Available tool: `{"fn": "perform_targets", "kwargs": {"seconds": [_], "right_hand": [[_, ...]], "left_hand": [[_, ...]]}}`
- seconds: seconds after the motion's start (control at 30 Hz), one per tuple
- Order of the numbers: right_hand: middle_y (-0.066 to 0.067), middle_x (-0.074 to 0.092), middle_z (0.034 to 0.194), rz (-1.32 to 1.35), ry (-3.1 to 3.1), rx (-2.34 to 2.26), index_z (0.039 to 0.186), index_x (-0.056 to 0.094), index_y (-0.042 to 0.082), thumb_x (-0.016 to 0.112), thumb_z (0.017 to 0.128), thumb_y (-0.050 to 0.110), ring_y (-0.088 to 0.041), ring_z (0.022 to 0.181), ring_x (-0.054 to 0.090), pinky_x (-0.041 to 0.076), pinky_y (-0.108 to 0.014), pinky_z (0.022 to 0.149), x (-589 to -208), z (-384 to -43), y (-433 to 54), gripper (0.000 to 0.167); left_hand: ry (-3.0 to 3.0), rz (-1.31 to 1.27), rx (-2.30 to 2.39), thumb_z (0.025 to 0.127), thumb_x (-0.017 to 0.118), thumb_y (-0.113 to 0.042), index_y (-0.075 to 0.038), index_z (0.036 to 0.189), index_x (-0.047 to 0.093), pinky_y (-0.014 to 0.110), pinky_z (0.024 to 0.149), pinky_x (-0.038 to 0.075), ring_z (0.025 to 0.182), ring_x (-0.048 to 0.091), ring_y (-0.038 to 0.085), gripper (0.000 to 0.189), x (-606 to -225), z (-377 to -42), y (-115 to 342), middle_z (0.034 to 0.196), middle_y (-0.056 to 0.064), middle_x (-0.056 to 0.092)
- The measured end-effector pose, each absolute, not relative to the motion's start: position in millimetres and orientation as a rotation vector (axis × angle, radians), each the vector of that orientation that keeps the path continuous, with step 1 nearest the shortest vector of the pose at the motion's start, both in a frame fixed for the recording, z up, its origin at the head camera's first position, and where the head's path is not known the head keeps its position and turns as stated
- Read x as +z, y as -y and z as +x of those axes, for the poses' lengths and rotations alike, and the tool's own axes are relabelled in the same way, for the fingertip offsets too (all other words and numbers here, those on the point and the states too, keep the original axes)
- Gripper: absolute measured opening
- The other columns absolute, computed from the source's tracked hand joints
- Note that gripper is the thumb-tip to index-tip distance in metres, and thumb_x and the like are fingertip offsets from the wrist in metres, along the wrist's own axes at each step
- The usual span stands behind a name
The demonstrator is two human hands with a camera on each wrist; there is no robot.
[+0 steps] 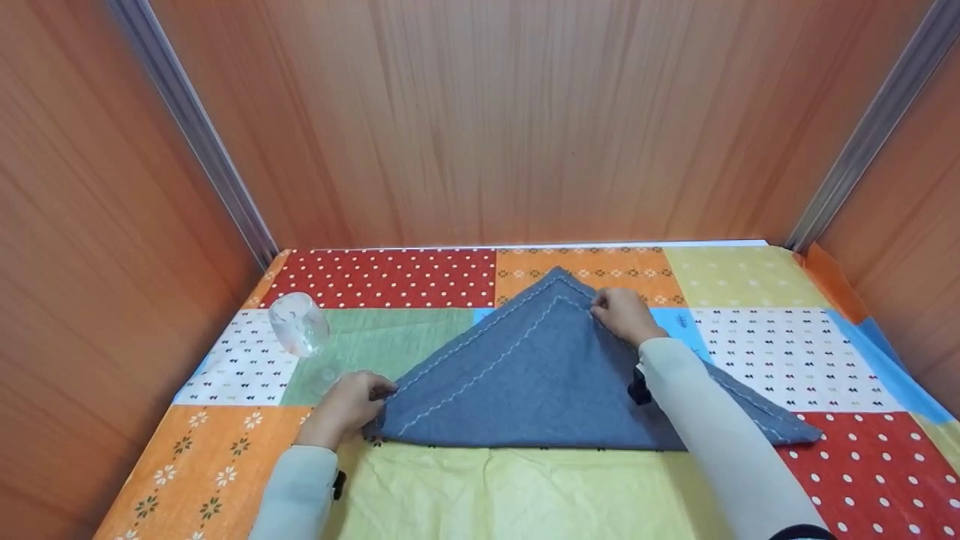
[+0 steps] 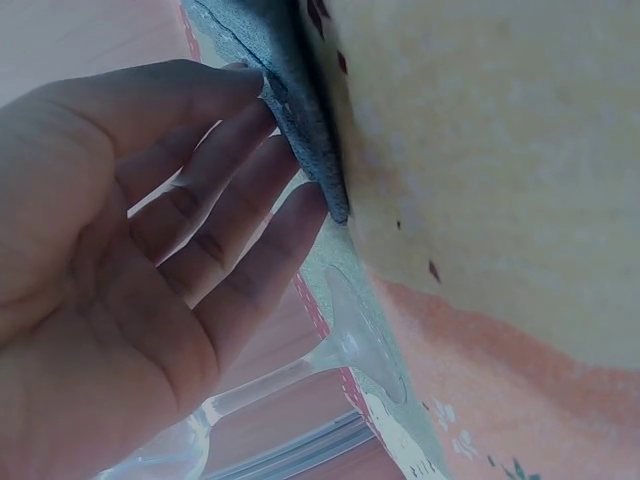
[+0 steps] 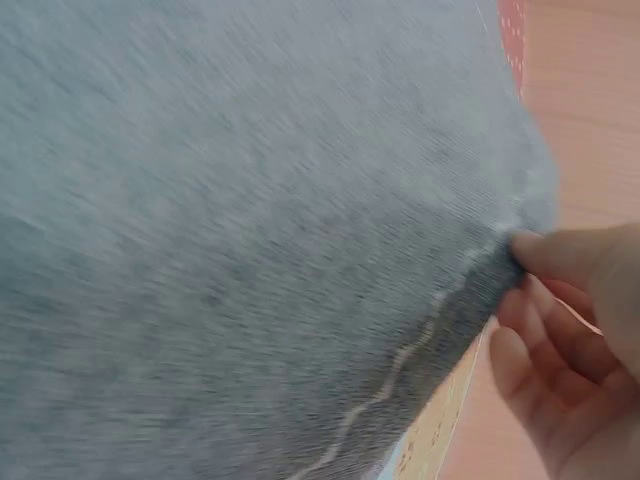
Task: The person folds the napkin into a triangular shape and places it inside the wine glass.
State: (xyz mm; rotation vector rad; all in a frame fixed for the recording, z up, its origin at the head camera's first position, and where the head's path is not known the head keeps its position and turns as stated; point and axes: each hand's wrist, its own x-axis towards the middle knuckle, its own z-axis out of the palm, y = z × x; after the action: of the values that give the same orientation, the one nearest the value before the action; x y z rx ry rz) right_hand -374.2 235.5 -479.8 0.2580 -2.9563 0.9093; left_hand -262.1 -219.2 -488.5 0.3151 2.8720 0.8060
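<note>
A blue-grey cloth napkin (image 1: 495, 382) with light wavy stitching lies folded into a triangle, its peak pointing to the far wall. My right hand (image 1: 626, 313) pinches its right slanted edge just below the peak; the right wrist view shows the thumb on top of the cloth (image 3: 250, 220). At the left corner, my left hand (image 1: 349, 405) has thumb and fingertips on the cloth edge. In the left wrist view the fingers reach under the corner (image 2: 310, 140), with the thumb against it. Beyond the left hand stands a clear stemmed glass (image 1: 300, 326).
A patchwork-patterned tablecloth (image 1: 420, 495) covers the table. Wood-grain panels (image 1: 480, 127) rise at the back and both sides, joined by grey metal strips (image 1: 202, 139). The glass stands close to the left forearm's side.
</note>
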Motion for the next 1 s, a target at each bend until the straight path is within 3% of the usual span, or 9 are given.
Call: {"fn": "perform_targets", "kwargs": {"seconds": [0.23,0.47,0.73,0.87,1.0], "right_hand": [[-0.016,0.071,0.100,0.163,2.764,0.874,0.106,0.073,0.001,0.062,0.101,0.013,-0.030,0.086,0.068,0.055,-0.045,0.075,-476.5,-382.2,-236.0,0.017],[-0.022,0.067,0.104,0.061,3.059,0.817,0.114,0.067,-0.005,0.057,0.101,0.013,-0.030,0.083,0.063,0.051,-0.044,0.069,-487.9,-379.7,-243.2,0.024],[-0.024,0.065,0.111,0.005,3.096,0.907,0.121,0.065,-0.006,0.058,0.101,0.019,-0.029,0.084,0.062,0.052,-0.044,0.070,-501.1,-377.5,-248.2,0.033],[-0.023,0.065,0.112,-0.016,3.073,0.923,0.122,0.065,-0.004,0.059,0.101,0.024,-0.028,0.085,0.063,0.053,-0.044,0.072,-502.9,-377.4,-248.0,0.036],[-0.024,0.065,0.117,0.015,3.023,0.942,0.121,0.066,-0.005,0.059,0.101,0.019,-0.031,0.092,0.065,0.053,-0.048,0.078,-506.1,-377.6,-248.9,0.032]], "left_hand": [[-2.896,0.324,0.803,0.096,0.063,-0.006,-0.006,0.111,0.077,0.052,0.096,0.048,0.111,0.064,0.033,0.020,-487.4,-261.3,220.5,0.111,0.010,0.071],[-2.923,0.328,0.789,0.101,0.062,-0.023,-0.008,0.102,0.078,0.049,0.088,0.052,0.093,0.066,0.024,0.022,-490.1,-261.6,219.8,0.098,0.004,0.072],[-2.888,0.354,0.797,0.094,0.072,-0.032,-0.006,0.112,0.076,0.050,0.095,0.049,0.107,0.065,0.030,0.032,-489.1,-258.7,221.0,0.110,0.008,0.071],[-2.867,0.352,0.817,0.090,0.077,-0.035,-0.007,0.110,0.076,0.049,0.093,0.051,0.103,0.065,0.027,0.034,-489.2,-259.1,223.4,0.107,0.006,0.071],[-2.837,0.362,0.850,0.088,0.079,-0.035,-0.009,0.099,0.076,0.046,0.087,0.053,0.092,0.064,0.021,0.028,-488.9,-259.2,226.2,0.097,0.002,0.071]]}}
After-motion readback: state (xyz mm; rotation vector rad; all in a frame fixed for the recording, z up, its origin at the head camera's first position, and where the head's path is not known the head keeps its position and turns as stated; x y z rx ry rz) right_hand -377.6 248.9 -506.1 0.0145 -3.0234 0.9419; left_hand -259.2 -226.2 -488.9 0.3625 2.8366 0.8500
